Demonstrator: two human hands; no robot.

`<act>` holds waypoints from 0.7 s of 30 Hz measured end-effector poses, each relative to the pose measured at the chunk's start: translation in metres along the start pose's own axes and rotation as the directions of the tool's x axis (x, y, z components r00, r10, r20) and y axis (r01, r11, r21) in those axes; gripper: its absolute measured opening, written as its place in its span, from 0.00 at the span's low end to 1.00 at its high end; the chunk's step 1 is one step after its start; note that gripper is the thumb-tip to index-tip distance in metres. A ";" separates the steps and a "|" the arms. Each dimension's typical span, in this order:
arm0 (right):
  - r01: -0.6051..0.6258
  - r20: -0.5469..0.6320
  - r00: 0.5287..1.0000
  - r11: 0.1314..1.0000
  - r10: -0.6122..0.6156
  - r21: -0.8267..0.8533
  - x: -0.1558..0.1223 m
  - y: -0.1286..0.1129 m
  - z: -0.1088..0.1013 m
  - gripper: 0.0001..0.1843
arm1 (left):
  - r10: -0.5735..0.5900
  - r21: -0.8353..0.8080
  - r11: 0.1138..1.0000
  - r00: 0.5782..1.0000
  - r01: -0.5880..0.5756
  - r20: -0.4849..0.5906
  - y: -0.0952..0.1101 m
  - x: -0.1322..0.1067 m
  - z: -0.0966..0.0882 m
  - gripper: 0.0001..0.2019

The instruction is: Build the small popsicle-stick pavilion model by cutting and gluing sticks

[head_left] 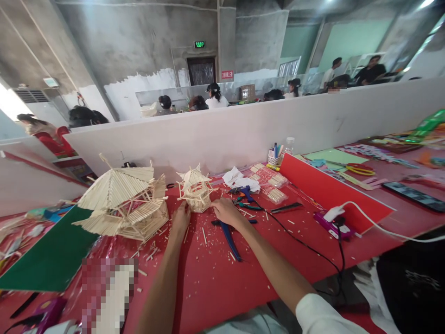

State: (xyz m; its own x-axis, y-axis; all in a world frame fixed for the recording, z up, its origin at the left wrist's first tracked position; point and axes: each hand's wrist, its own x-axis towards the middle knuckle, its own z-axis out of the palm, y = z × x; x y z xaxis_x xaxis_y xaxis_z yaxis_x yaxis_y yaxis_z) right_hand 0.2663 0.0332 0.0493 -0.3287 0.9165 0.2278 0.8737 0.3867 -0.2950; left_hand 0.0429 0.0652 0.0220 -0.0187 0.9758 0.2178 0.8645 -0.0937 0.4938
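Observation:
A small pavilion model (194, 197) built of pale wooden sticks stands upright on the red table. My left hand (181, 219) grips its lower left side with bent fingers. At its lower right side, my right hand (226, 212) holds the base edge with its fingertips; part of that grip is hidden. Beneath my right wrist lies a blue-handled cutter (230, 241). To the left of my left hand is a larger stick pavilion model (125, 204) with a wide two-tiered roof. Loose stick pieces (204, 235) are scattered around my hands.
Beyond my right hand lie a blue glue gun (246, 192), bundled sticks (269, 178) and white tissue (238, 177). A red board (330, 190) stands right, near a power strip (332, 225) with cables. A green board (52, 250) leans left. A white partition (222, 132) closes the back.

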 end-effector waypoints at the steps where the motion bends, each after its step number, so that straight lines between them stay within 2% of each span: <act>1: -0.024 0.001 1.000 1.000 0.024 0.004 0.000 0.003 -0.004 0.18 | -0.004 0.000 1.000 1.000 0.004 0.000 0.000 0.000 0.000 0.17; 4: -0.128 -0.025 0.991 0.992 0.128 0.009 0.000 0.023 -0.023 0.17 | -0.005 -0.006 1.000 1.000 0.005 0.003 0.001 0.001 0.000 0.16; 6: -0.231 -0.065 0.971 0.973 0.231 -0.003 -0.002 0.049 -0.040 0.18 | 0.001 -0.016 1.000 1.000 -0.001 0.003 0.000 0.000 0.000 0.16; 8: -0.358 -0.110 0.929 0.933 0.354 -0.024 -0.005 0.082 -0.058 0.20 | 0.007 -0.024 1.000 1.000 -0.007 0.002 -0.001 0.000 0.001 0.17; 12: -0.587 -0.160 0.804 0.807 0.573 -0.061 -0.017 0.153 -0.081 0.25 | 0.011 -0.027 1.000 1.000 -0.011 -0.005 -0.004 0.000 0.003 0.17; 13: -0.627 -0.157 0.775 0.776 0.612 -0.066 -0.020 0.168 -0.082 0.25 | 0.011 -0.027 1.000 1.000 -0.011 -0.007 -0.004 0.000 0.003 0.17; 15: -0.654 -0.128 0.755 0.753 0.643 -0.070 -0.026 0.191 -0.080 0.25 | 0.013 -0.029 0.999 1.000 -0.013 -0.008 -0.005 0.000 0.004 0.18; 18: -0.642 -0.088 0.767 0.764 0.636 -0.069 -0.029 0.214 -0.073 0.22 | 0.022 -0.037 0.999 1.000 -0.022 -0.004 -0.006 0.000 0.005 0.17; 21: -0.635 -0.069 0.773 0.770 0.631 -0.065 -0.026 0.225 -0.065 0.21 | 0.034 -0.045 0.998 0.999 -0.034 0.001 -0.007 -0.001 0.005 0.17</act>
State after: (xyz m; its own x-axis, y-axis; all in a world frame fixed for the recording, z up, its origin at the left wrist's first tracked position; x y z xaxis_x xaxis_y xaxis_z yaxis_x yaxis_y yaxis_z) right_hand 0.4942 0.0898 0.0372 0.3221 0.9452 0.0537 0.9046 -0.2906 -0.3118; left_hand 0.0392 0.0664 0.0140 0.0107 0.9722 0.2339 0.8409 -0.1353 0.5240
